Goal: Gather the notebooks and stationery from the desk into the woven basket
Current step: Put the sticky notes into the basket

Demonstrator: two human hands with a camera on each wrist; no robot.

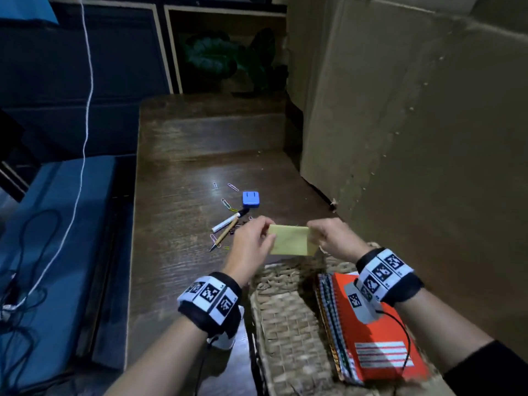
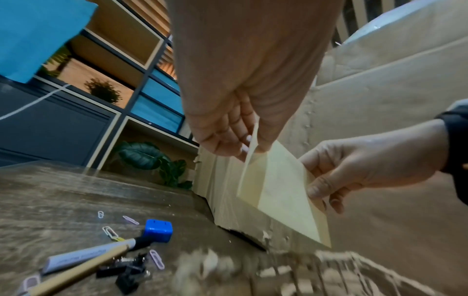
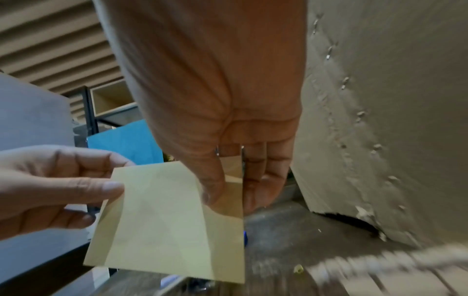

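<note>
Both hands hold a pale yellow pad of sticky notes (image 1: 291, 240) (image 2: 286, 192) (image 3: 172, 220) in the air just beyond the far rim of the woven basket (image 1: 285, 318). My left hand (image 1: 253, 241) pinches its left edge; my right hand (image 1: 328, 237) pinches its right edge. An orange spiral notebook (image 1: 380, 332) lies in the basket on other notebooks. On the desk (image 1: 183, 172) remain a blue sharpener (image 1: 251, 199), a white marker (image 1: 228, 222), a tan pen (image 1: 224, 234), black binder clips (image 2: 126, 268) and several paper clips.
A large cardboard sheet (image 1: 414, 138) stands along the desk's right side, close to my right hand. Shelving with plants (image 1: 228, 55) is behind the desk. A white cord (image 1: 85, 132) hangs at the left over a blue bench with cables.
</note>
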